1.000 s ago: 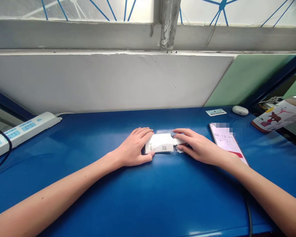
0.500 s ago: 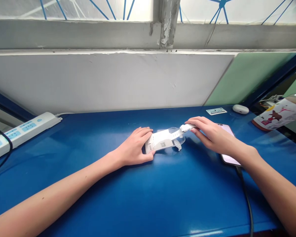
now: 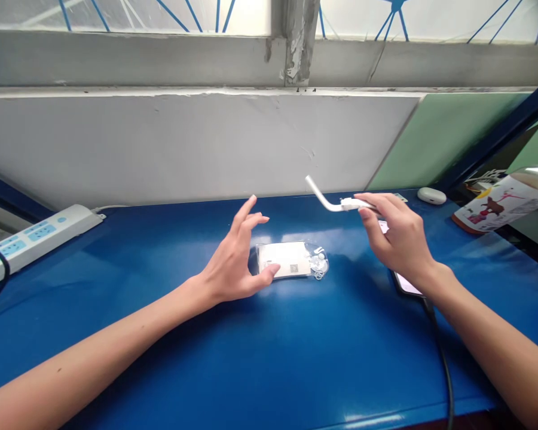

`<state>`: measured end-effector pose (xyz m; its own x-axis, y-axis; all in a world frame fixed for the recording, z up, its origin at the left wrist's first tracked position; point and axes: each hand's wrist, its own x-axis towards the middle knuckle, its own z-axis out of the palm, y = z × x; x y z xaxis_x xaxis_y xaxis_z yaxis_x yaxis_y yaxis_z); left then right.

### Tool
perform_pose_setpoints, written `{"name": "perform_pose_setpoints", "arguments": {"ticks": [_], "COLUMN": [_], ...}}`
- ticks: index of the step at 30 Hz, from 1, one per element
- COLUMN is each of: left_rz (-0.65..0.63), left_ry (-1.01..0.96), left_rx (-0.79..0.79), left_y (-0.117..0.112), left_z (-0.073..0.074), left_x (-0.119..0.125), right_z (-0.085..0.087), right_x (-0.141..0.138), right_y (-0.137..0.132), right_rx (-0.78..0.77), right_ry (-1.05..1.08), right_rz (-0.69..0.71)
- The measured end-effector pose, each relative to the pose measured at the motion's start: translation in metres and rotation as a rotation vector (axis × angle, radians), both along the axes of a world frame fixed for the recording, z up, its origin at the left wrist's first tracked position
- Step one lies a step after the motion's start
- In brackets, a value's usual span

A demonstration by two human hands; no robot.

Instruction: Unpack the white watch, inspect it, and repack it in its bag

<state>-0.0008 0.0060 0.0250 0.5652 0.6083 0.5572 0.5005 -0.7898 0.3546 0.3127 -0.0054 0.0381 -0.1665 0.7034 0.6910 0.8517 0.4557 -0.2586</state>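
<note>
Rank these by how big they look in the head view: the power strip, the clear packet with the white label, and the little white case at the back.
1. power strip, cut off by the left edge
2. clear packet, partly covered by the left hand
3. white case, smallest, though farthest from the camera

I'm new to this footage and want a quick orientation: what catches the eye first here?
The right hand holds a bent white cable up above the blue table, right of centre. Below it, mid-table, lies a clear packet with a white card inside, the left hand open beside it, thumb touching its edge. A white power strip sits at far left.
</note>
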Motion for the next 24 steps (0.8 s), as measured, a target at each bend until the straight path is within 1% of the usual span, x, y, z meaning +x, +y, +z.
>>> {"name": "perform_pose_setpoints", "arguments": {"ticks": [2, 4, 6, 8, 9, 12, 14, 15, 18, 19, 21, 24], "left_rz": [0.004, 0.006, -0.014, -0.006, 0.003, 0.029, 0.024, 0.011, -0.05, -0.076, -0.149, -0.311], "left_ry": [-0.098, -0.069, -0.027, 0.021, 0.04, 0.06, 0.034, 0.01, -0.123, -0.186, -0.336, -0.555], "left_rx": [0.142, 0.213, 0.244, 0.226, 0.202, 0.094, -0.019, -0.1, -0.387, -0.479, -0.659, -1.087], "left_y": [-0.005, -0.012, -0.017, -0.019, -0.02, -0.018, -0.017, -0.017, -0.02, -0.021, -0.025, -0.027], "left_z": [0.011, 0.021, 0.028, 0.03, 0.029, 0.025, 0.023, 0.024, 0.031, 0.034, 0.039, 0.04], "left_x": [0.003, 0.008, 0.012, 0.016, 0.018, 0.021, 0.021, 0.021, 0.022, 0.023, 0.026, 0.033], "right_z": [0.0, 0.002, 0.006, 0.012, 0.015, 0.025, 0.032, 0.035, 0.046, 0.049, 0.053, 0.053], "right_x": [-0.01, -0.022, -0.035, -0.046, -0.052, -0.066, -0.075, -0.08, -0.096, -0.101, -0.11, -0.119], "right_y": [-0.006, -0.012, -0.016, -0.017, -0.016, -0.01, -0.005, -0.002, 0.006, 0.008, 0.013, 0.02], "right_rx": [-0.012, -0.015, -0.019, -0.051, -0.085, -0.134, -0.131, -0.138, -0.177, -0.214, -0.323, -0.613], "right_ry": [-0.021, -0.024, -0.002, 0.04, 0.075, 0.226, 0.351, 0.411, 0.596, 0.651, 0.768, 0.909], "right_rz": [0.072, 0.151, 0.252, 0.299, 0.301, 0.32, 0.348, 0.367, 0.431, 0.458, 0.551, 0.702]}}
